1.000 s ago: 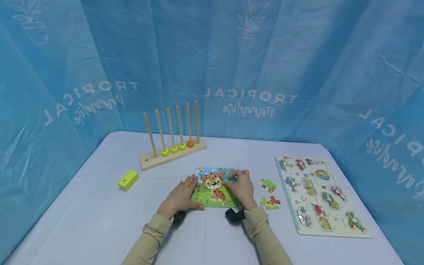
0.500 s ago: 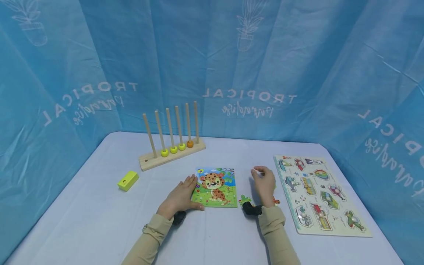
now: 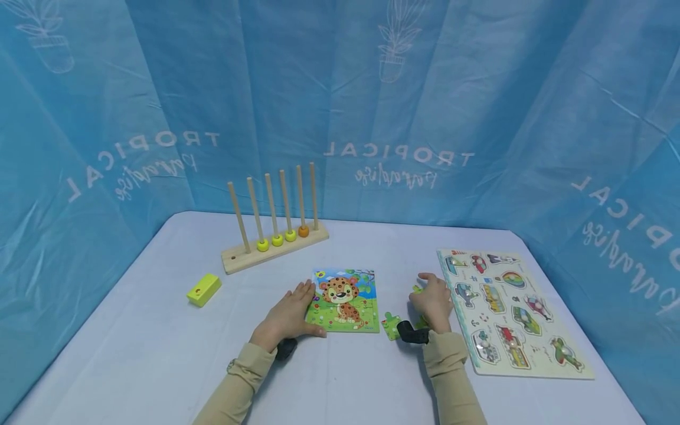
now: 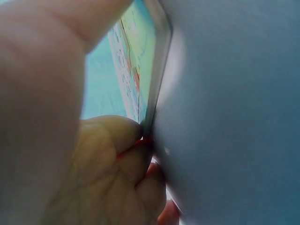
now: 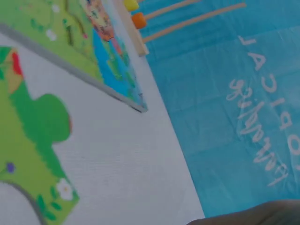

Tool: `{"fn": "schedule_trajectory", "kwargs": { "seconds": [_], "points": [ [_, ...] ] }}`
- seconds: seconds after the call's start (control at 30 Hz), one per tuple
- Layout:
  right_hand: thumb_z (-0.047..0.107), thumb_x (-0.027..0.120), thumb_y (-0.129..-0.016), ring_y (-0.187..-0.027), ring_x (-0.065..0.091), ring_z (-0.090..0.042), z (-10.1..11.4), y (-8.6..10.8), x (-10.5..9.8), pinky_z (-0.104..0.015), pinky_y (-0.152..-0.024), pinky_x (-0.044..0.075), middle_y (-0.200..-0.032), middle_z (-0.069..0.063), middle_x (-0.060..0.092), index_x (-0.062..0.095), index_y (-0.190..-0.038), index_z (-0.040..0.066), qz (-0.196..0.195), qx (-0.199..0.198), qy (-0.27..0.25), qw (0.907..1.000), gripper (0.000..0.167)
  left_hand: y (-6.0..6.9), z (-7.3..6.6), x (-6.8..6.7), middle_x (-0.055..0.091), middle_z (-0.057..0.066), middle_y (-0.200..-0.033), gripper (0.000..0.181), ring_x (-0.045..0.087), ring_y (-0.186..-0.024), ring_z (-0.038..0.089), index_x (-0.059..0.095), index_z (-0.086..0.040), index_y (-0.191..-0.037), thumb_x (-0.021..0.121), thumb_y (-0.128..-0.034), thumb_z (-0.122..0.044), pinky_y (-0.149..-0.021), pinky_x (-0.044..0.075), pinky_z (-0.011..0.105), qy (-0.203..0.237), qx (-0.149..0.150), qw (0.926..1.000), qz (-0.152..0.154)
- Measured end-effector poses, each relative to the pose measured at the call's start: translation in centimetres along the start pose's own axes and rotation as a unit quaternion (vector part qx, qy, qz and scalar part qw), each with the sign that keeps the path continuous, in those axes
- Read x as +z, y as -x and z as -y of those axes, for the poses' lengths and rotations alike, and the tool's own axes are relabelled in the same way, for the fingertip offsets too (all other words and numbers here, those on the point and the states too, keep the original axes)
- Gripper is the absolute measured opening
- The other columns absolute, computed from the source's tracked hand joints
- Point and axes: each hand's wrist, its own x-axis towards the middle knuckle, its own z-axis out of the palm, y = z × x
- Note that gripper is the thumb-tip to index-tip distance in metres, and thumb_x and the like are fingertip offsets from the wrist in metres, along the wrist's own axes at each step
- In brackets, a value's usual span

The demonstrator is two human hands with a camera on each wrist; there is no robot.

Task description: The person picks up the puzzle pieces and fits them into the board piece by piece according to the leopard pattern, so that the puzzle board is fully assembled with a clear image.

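A square leopard picture puzzle [image 3: 342,304] lies on the white table in the head view. My left hand [image 3: 289,313] rests against it, fingers along the left edge and thumb by the lower left corner. In the left wrist view, that hand's fingers [image 4: 126,173] meet the board's edge. My right hand [image 3: 432,302] is right of the puzzle, over loose jigsaw pieces and partly covering them; its index finger stands apart from the hand. One green piece [image 3: 417,289] shows by its fingers. Another green jigsaw piece [image 3: 391,326] lies between puzzle and right wrist.
A pegboard puzzle with vehicle pictures [image 3: 512,313] lies at the right. Towards the back left stands a wooden rack of upright rods [image 3: 276,251] with a few yellow beads and an orange one. A yellow block [image 3: 204,290] lies at the left. Blue printed cloth [image 3: 340,106] surrounds the table.
My right hand has left the puzzle's upper right part and moved right, over the loose pieces. A green piece beside the puzzle has come into sight. My left hand has stayed put.
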Motion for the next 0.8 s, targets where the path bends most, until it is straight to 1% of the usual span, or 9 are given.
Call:
{"fn": "schedule_trajectory", "kwargs": {
  "seconds": [0.07, 0.13, 0.27, 0.4, 0.5, 0.63, 0.7, 0.73, 0.8],
  "points": [
    [0.006, 0.063, -0.082, -0.125, 0.038, -0.050, 0.1, 0.1, 0.2, -0.065, -0.102, 0.032, -0.143, -0.030, 0.038, 0.050, -0.136, 0.005, 0.001, -0.004, -0.003, 1.0000, 0.056, 0.0, 0.0, 0.0, 0.021, 0.022, -0.159, 0.109, 0.019, -0.149, 0.037, 0.025, 0.005, -0.150, 0.079, -0.0738, -0.049, -0.122, 0.021, 0.051, -0.003, 0.000, 1.0000, 0.001],
    [0.005, 0.065, -0.082, -0.122, 0.042, -0.049, 0.1, 0.2, 0.4, -0.062, -0.099, 0.036, -0.142, -0.029, 0.039, 0.052, -0.135, 0.006, -0.001, -0.009, -0.005, 0.9999, 0.055, 0.0, -0.1, -0.1, 0.020, 0.022, -0.159, 0.108, 0.019, -0.149, 0.037, 0.025, 0.005, -0.150, 0.079, -0.0741, -0.049, -0.122, 0.021, 0.051, -0.004, 0.001, 1.0000, 0.003],
    [0.003, 0.069, -0.081, -0.111, 0.052, -0.046, 0.2, 0.3, 0.5, -0.055, -0.089, 0.045, -0.136, -0.027, 0.047, 0.054, -0.134, 0.006, -0.003, -0.026, 0.004, 0.9997, 0.054, 0.1, -0.1, -0.1, 0.020, 0.023, -0.159, 0.108, 0.019, -0.149, 0.037, 0.025, 0.006, -0.150, 0.079, -0.0744, -0.049, -0.122, 0.021, 0.051, -0.006, 0.003, 1.0000, 0.007],
    [0.002, 0.070, -0.079, -0.101, 0.057, -0.041, -0.3, 0.1, 0.4, -0.048, -0.080, 0.050, -0.124, -0.027, 0.057, 0.054, -0.134, 0.004, 0.001, -0.061, 0.013, 0.9980, 0.057, 0.1, 0.0, -0.1, 0.020, 0.023, -0.159, 0.108, 0.019, -0.149, 0.037, 0.025, 0.006, -0.150, 0.079, -0.0743, -0.049, -0.122, 0.021, 0.052, -0.007, 0.002, 0.9999, 0.007],
    [0.003, 0.069, -0.079, -0.092, 0.059, -0.033, -1.0, -0.1, 0.1, -0.037, -0.071, 0.050, -0.117, -0.023, 0.061, 0.053, -0.134, 0.005, 0.025, -0.074, -0.003, 0.9969, 0.058, 0.1, 0.1, 0.0, 0.020, 0.022, -0.160, 0.109, 0.019, -0.149, 0.037, 0.025, 0.005, -0.151, 0.079, -0.0739, -0.049, -0.123, 0.020, 0.051, -0.008, 0.001, 0.9999, 0.006],
    [-0.002, 0.064, -0.081, -0.084, 0.056, -0.024, -1.7, -0.5, -0.5, -0.025, -0.059, 0.046, -0.112, -0.018, 0.059, 0.050, -0.137, 0.005, 0.078, -0.060, -0.065, 0.9930, 0.058, 0.1, 0.2, 0.2, 0.020, 0.022, -0.160, 0.109, 0.019, -0.149, 0.036, 0.024, 0.005, -0.151, 0.079, -0.0736, -0.050, -0.123, 0.020, 0.051, -0.013, -0.003, 0.9999, 0.009],
    [-0.005, 0.062, -0.082, -0.083, 0.056, -0.024, -1.8, -0.6, -1.0, -0.024, -0.056, 0.046, -0.112, -0.018, 0.057, 0.048, -0.138, 0.004, 0.095, -0.055, -0.088, 0.9901, 0.058, 0.1, 0.3, 0.2, 0.019, 0.021, -0.160, 0.109, 0.018, -0.149, 0.036, 0.024, 0.004, -0.151, 0.079, -0.0739, -0.050, -0.123, 0.020, 0.050, -0.013, -0.004, 0.9999, 0.007],
    [-0.005, 0.061, -0.082, -0.084, 0.055, -0.025, -1.8, -0.6, -1.2, -0.025, -0.057, 0.047, -0.113, -0.020, 0.056, 0.047, -0.139, 0.003, 0.098, -0.057, -0.091, 0.9894, 0.059, 0.1, 0.2, 0.1, 0.019, 0.022, -0.160, 0.109, 0.019, -0.149, 0.037, 0.024, 0.005, -0.151, 0.079, -0.0737, -0.050, -0.123, 0.020, 0.051, -0.013, -0.001, 0.9999, 0.005],
    [-0.002, 0.065, -0.083, -0.091, 0.055, -0.029, -1.6, -0.6, -1.8, -0.030, -0.063, 0.049, -0.118, -0.022, 0.055, 0.045, -0.141, 0.002, 0.099, -0.066, -0.073, 0.9902, 0.061, 0.0, 0.2, 0.0, 0.019, 0.022, -0.160, 0.110, 0.018, -0.149, 0.037, 0.023, 0.005, -0.151, 0.079, -0.0739, -0.050, -0.123, 0.020, 0.051, -0.010, 0.001, 1.0000, 0.002]
  ]
}}
